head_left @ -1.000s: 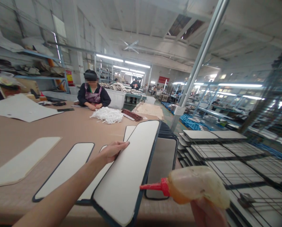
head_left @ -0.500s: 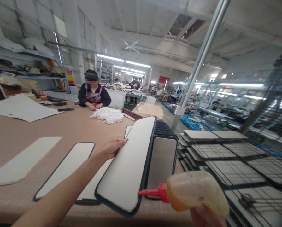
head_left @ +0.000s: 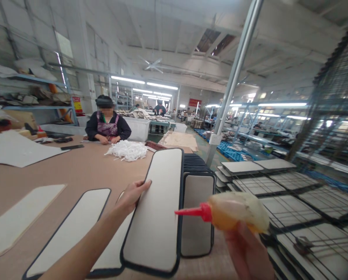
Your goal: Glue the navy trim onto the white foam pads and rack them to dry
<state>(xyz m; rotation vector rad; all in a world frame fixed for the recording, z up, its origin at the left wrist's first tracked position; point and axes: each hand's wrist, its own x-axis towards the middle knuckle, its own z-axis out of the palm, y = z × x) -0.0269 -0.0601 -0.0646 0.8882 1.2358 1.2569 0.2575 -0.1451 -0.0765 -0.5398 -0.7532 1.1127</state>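
My left hand (head_left: 136, 194) grips the left edge of a long white panel (head_left: 155, 217) with rounded corners and a dark border, thumb on its face. The panel is tilted up above the table. In my right hand (head_left: 246, 245) is a translucent glue bottle (head_left: 238, 212) with amber liquid and a red nozzle. It lies nearly level, and its tip points left in front of the panel's right edge; whether it touches cannot be made out. Behind the panel leans a row of similar dark-edged panels (head_left: 197, 214). Another bordered panel (head_left: 71, 229) lies flat to the left.
A panel without dark border (head_left: 28, 217) lies at the table's left. White strips (head_left: 127, 150) are heaped before a co-worker (head_left: 108, 124) seated across the table. On the right, a wire rack (head_left: 296, 217) carries several panels. A metal post (head_left: 232, 77) rises behind the row.
The held panel has turned more upright. The glue bottle has risen and levelled, its nozzle moving up along the panel's right side. The camera view has shifted slightly.
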